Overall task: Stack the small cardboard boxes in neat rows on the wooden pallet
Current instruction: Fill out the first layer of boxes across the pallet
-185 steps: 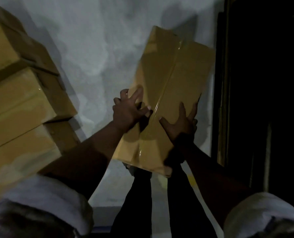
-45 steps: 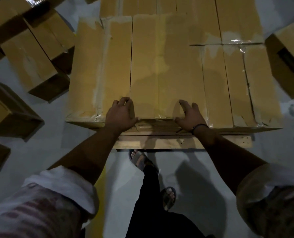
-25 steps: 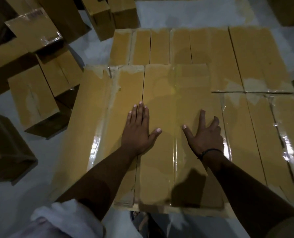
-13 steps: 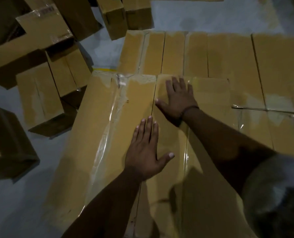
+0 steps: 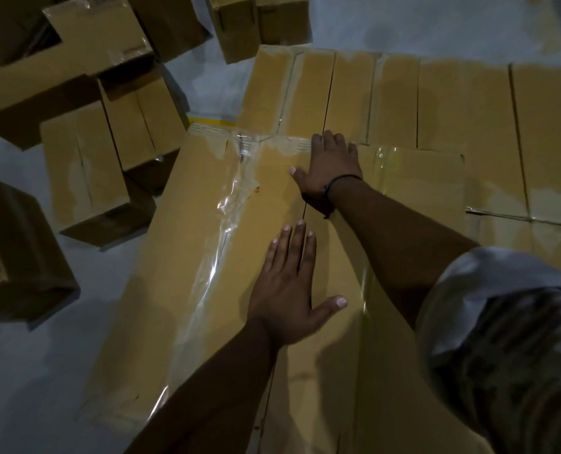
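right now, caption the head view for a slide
Left hand flat on the taped cardboard boxes, right hand at their far edge

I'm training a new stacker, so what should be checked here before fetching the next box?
1. Hands free: left hand and right hand lie flat on the box tops, holding nothing: ok.
2. Seam between the middle box and the taped box to its left: thin line: ok.
3. Far end against the back row: no gap shows: ok.
4. Overhang past the pallet: pallet hidden: cannot tell.
5. Loose boxes waiting on the floor, left: ok.
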A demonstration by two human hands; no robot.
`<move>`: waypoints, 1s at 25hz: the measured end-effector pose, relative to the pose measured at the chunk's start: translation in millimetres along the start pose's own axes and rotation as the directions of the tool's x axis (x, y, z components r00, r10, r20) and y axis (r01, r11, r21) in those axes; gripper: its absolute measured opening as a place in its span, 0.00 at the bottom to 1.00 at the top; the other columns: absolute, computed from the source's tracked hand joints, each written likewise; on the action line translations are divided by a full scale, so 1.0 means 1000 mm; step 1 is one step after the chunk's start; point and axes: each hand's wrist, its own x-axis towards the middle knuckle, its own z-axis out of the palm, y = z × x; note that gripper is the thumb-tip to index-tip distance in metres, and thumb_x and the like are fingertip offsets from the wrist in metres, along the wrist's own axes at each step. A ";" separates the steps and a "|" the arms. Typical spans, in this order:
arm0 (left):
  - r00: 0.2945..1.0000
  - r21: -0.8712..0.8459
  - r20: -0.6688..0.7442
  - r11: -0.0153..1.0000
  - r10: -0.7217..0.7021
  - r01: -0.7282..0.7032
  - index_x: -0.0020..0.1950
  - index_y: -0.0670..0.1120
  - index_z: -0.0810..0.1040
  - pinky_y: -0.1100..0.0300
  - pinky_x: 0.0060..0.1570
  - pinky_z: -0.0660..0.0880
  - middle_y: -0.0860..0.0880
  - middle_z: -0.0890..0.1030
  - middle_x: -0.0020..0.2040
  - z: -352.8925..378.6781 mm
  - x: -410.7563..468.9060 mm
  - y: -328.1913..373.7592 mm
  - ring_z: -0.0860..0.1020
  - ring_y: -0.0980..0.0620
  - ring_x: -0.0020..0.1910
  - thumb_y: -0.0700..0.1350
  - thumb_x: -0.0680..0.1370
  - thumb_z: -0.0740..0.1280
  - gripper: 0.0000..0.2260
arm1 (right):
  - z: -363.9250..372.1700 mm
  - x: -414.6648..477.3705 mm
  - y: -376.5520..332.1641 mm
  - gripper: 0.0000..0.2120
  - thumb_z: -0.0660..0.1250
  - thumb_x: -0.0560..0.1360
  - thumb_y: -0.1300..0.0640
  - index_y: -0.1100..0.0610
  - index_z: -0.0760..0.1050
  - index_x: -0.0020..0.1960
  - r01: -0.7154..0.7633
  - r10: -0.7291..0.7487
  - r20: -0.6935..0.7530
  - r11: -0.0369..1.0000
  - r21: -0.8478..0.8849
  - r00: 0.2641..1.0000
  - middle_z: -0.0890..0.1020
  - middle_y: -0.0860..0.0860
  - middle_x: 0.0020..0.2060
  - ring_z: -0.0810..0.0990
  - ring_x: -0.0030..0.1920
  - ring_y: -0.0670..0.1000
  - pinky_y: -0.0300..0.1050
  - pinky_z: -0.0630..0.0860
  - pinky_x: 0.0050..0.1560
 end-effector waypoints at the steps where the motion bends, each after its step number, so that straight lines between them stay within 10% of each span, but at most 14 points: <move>1: 1.000 0.020 0.004 1.000 -0.002 0.002 0.83 0.42 0.42 0.40 0.79 0.49 0.43 0.37 0.83 0.000 0.001 0.001 0.36 0.44 0.82 0.74 0.78 0.54 0.49 | -0.001 0.000 0.000 0.43 0.55 0.80 0.33 0.59 0.47 0.82 0.001 -0.001 -0.002 1.000 -0.005 1.000 0.51 0.58 0.81 0.48 0.80 0.61 0.63 0.47 0.79; 12: 0.994 0.136 0.110 0.991 0.002 -0.017 0.82 0.39 0.41 0.39 0.78 0.49 0.39 0.36 0.82 -0.005 0.005 0.006 0.35 0.40 0.81 0.80 0.73 0.44 0.54 | 0.000 0.007 0.001 0.39 0.60 0.77 0.33 0.58 0.59 0.78 -0.030 0.028 -0.059 0.999 -0.033 0.998 0.65 0.58 0.76 0.60 0.76 0.61 0.62 0.54 0.76; 19: 0.993 0.148 0.118 0.989 -0.018 0.000 0.82 0.40 0.39 0.40 0.79 0.48 0.40 0.35 0.82 -0.006 0.006 0.008 0.34 0.41 0.81 0.78 0.75 0.45 0.51 | 0.017 -0.021 0.007 0.39 0.46 0.82 0.34 0.56 0.39 0.82 -0.008 0.009 -0.022 0.999 0.041 1.000 0.40 0.54 0.82 0.38 0.81 0.57 0.63 0.39 0.78; 25: 0.997 0.153 0.072 0.988 -0.014 0.003 0.83 0.41 0.40 0.40 0.80 0.47 0.41 0.35 0.82 -0.004 0.004 0.012 0.35 0.42 0.81 0.77 0.76 0.51 0.52 | 0.058 -0.136 0.060 0.35 0.45 0.83 0.36 0.55 0.46 0.83 -0.140 0.149 -0.119 0.987 0.082 0.982 0.45 0.54 0.82 0.42 0.82 0.56 0.60 0.40 0.79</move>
